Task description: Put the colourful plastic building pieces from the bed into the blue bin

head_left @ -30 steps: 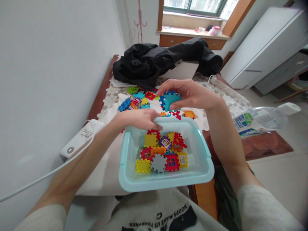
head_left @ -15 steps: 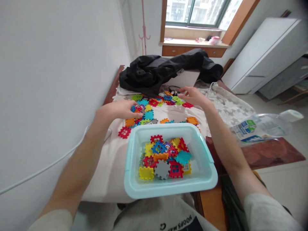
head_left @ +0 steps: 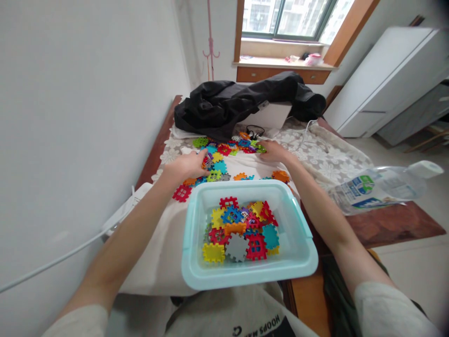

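A light blue plastic tub (head_left: 192,276) stands close in front of me with several toothed plastic building tiles in it, among them a grey tile (head_left: 236,247) and a yellow tile (head_left: 213,253). Beyond the tub, more coloured tiles lie on a white cloth. My left hand (head_left: 191,167) is at the left side of that pile, its thumb and fingers apart around small tiles beside a turquoise tile (head_left: 220,167). At the pile's far right end, my right hand (head_left: 274,152) touches a lime green tile (head_left: 260,148) with its fingertips; its fingers are partly curved and apart.
Behind the pile lies a black garment (head_left: 217,107), with a black cable (head_left: 255,132) in front of it. A clear plastic bottle (head_left: 382,187) is at the right. The wall is close on my left, where a white power strip (head_left: 126,206) and cord lie.
My left hand has moved right against the tiles. My right hand has come down onto the pile's right end, covering a red tile there. A turquoise tile in the tub has shifted.
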A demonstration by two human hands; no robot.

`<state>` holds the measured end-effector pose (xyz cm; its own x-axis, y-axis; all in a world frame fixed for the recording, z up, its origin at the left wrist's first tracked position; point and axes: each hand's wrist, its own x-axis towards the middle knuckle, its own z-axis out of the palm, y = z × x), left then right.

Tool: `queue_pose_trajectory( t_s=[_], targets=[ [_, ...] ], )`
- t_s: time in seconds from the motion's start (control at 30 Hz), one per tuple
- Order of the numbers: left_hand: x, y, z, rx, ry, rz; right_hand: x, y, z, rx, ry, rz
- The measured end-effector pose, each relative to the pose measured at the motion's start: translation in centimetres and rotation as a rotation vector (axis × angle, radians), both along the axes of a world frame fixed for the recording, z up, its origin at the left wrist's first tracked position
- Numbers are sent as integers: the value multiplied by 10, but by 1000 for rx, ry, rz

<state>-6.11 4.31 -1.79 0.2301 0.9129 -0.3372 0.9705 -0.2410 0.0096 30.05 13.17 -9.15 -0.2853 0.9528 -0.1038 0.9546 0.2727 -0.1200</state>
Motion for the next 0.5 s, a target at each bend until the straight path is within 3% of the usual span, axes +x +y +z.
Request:
queue_pose_trajectory(
  t_s=[0.17,0.33,0.5],
  targets=[
    [10,-5,7,50,65,-41,-15,-11,-3,105,60,-77],
    [10,-4,8,86,-12,-20,-22,-20,0,207,-10,-102],
    [4,5,7,144,-83,-1,-16,-14,1,204,-27,-108]
  ],
)
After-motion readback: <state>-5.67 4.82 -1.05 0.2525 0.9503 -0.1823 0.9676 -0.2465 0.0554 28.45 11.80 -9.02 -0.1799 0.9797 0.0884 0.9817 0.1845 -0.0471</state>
